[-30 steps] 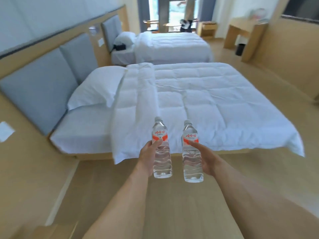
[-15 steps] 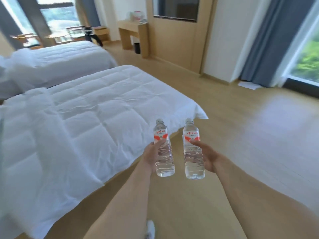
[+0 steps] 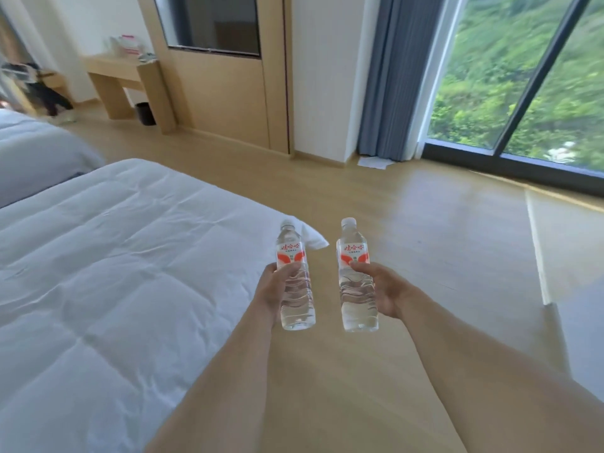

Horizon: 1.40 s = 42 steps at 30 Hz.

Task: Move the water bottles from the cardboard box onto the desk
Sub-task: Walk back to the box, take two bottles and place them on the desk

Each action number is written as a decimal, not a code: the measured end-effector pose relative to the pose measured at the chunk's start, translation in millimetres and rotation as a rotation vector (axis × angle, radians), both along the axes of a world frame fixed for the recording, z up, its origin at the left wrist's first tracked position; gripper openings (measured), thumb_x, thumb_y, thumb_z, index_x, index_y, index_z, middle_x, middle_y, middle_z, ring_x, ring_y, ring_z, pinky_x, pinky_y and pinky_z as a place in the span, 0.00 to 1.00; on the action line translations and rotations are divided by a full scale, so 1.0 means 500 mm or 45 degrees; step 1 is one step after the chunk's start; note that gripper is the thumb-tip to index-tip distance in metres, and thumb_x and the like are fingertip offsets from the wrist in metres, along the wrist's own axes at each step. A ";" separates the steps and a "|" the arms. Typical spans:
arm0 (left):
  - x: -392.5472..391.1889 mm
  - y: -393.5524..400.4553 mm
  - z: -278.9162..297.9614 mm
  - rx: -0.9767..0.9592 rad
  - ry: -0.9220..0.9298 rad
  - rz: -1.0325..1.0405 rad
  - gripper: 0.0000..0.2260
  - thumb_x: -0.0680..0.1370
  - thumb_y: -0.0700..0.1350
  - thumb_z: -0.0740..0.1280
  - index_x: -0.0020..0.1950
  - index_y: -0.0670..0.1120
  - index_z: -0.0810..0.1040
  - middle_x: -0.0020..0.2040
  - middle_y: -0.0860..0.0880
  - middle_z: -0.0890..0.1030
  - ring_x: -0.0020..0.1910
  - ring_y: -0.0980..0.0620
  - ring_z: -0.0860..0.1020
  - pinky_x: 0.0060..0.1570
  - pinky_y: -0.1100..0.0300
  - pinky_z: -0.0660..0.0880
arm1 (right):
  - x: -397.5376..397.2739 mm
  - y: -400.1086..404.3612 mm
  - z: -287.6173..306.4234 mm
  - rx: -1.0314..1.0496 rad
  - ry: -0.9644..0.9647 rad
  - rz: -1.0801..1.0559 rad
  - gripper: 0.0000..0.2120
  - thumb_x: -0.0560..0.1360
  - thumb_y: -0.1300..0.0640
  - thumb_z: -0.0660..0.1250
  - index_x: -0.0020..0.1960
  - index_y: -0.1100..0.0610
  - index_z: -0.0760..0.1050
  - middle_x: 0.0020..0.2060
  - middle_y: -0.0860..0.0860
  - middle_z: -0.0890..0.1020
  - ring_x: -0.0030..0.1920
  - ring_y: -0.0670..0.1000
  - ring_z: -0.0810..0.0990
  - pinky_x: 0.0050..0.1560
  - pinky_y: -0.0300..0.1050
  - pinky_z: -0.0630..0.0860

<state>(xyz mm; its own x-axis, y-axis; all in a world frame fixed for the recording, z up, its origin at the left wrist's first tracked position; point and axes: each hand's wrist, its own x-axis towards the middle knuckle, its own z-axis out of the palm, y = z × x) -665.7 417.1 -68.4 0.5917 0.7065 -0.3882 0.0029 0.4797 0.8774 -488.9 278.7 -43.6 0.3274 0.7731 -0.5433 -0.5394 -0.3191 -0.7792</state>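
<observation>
Two clear water bottles with red-and-white labels are held upright in front of me over the wooden floor. My left hand (image 3: 273, 286) grips the left bottle (image 3: 294, 253) around its middle. My right hand (image 3: 385, 289) grips the right bottle (image 3: 354, 253) the same way. A light wooden desk (image 3: 111, 65) stands far off at the back left against the wall, with a few small items on top. The cardboard box is out of view.
A bed with a white duvet (image 3: 98, 273) fills the left side, its corner close to the left bottle. A second bed (image 3: 32, 152) lies behind it. A small black bin (image 3: 145, 113) sits under the desk. Grey curtains (image 3: 392, 76) and a floor-length window (image 3: 529, 76) are at the right.
The view has swung to the right, from the beds and headboard to the bed's foot, the desk wall and the window. Both hands keep holding their bottles upright in front of me.
</observation>
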 end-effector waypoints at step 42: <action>1.140 0.480 -0.019 0.013 0.028 -0.105 0.09 0.77 0.42 0.71 0.55 0.40 0.77 0.38 0.42 0.82 0.32 0.43 0.81 0.37 0.50 0.79 | 1.091 0.462 -0.020 -0.041 0.026 -0.213 0.10 0.78 0.56 0.69 0.53 0.62 0.77 0.36 0.56 0.83 0.33 0.55 0.83 0.35 0.46 0.81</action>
<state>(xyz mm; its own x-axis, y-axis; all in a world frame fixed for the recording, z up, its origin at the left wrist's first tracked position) -95.6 657.3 -78.0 0.6397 0.6596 -0.3947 0.0616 0.4678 0.8817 56.3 509.5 -53.4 0.4384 0.6907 -0.5751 -0.6030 -0.2485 -0.7580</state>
